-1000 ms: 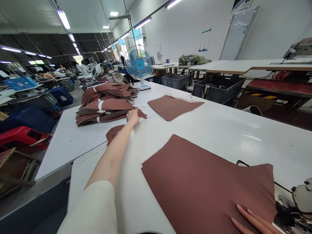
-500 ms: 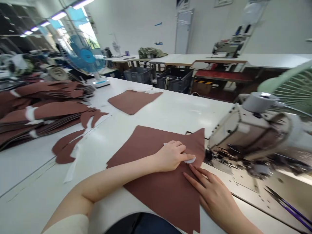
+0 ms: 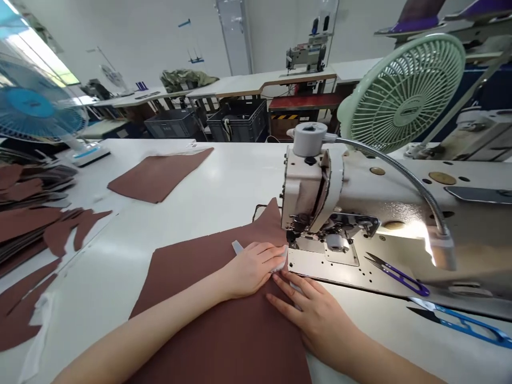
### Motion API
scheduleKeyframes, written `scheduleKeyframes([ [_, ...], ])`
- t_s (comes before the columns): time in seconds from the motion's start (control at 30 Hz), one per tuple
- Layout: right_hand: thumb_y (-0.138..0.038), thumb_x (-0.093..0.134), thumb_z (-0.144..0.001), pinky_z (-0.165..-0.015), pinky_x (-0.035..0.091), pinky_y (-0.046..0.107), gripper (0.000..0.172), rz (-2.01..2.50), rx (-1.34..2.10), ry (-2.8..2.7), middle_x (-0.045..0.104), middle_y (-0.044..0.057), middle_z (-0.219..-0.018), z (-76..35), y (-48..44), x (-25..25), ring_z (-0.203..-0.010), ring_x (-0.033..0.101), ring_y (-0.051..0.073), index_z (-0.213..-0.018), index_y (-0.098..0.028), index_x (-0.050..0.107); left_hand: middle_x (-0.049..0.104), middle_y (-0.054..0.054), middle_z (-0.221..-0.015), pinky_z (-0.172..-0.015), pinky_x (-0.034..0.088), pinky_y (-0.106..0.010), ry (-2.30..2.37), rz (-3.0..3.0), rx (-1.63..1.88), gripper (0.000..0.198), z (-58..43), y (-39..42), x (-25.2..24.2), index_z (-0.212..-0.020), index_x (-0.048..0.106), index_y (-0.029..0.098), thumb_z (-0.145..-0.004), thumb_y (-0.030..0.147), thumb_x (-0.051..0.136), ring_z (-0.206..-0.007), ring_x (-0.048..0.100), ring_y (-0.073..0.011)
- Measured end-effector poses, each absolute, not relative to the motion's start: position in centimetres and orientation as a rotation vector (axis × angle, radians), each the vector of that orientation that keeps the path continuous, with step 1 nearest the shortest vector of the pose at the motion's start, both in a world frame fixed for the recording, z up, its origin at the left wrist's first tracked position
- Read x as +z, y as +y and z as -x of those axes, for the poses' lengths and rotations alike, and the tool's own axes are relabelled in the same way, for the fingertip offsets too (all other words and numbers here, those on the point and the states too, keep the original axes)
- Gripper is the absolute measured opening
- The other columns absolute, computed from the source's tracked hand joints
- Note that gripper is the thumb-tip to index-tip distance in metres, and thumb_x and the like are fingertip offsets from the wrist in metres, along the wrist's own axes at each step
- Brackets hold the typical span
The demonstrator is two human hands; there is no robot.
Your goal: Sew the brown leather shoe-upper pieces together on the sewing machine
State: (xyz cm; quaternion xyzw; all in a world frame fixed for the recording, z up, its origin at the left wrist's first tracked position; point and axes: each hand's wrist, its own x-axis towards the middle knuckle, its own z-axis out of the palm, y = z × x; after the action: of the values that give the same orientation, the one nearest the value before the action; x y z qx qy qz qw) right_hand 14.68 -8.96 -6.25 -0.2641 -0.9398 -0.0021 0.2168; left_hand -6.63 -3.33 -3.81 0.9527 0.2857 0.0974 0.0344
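Note:
A large brown fabric piece (image 3: 232,325) lies flat on the white table, with its right corner against the sewing machine (image 3: 310,197). My left hand (image 3: 251,269) rests on the fabric, fingers lying flat and close together over a small white strip (image 3: 238,247). One end of this strip shows left of the hand, the other under the fingertips; the middle is hidden. Beside it my right hand (image 3: 314,314) is open, its fingers spread over the fabric's right edge. Its fingertips nearly meet the left fingers. Both hands are just left of the machine's needle area.
Purple-handled thread snips (image 3: 400,276) lie on the machine bed, with blue-handled snips (image 3: 464,320) nearer me. Another brown piece (image 3: 160,173) lies farther back. Cut brown pieces (image 3: 28,224) are stacked left. A green fan (image 3: 404,96) stands behind the machine, a blue fan (image 3: 30,104) at left.
The view has turned right, bringing the whole machine into sight. The fabric and both hands have moved closer to the needle area. My left fingers now cover more of the white strip's right end.

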Motion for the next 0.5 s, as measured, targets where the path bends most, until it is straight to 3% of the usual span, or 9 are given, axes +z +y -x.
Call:
scheduleKeyframes([
  [0.5,-0.021,0.04,-0.087,-0.081,0.05,0.043,0.04,0.748,0.022,-2.671,0.054,0.015,-0.13,-14.75,-8.73,-5.38,-0.115,0.055,0.032,-0.124,-0.017,0.057,0.046,-0.009,-0.139,-0.086,0.039,-0.033,0.945,-3.031,0.262,0.037,5.99,-3.32,-3.85,-0.127,0.046,0.01,-0.091,0.016,0.039,-0.112,0.045,-0.0203],
])
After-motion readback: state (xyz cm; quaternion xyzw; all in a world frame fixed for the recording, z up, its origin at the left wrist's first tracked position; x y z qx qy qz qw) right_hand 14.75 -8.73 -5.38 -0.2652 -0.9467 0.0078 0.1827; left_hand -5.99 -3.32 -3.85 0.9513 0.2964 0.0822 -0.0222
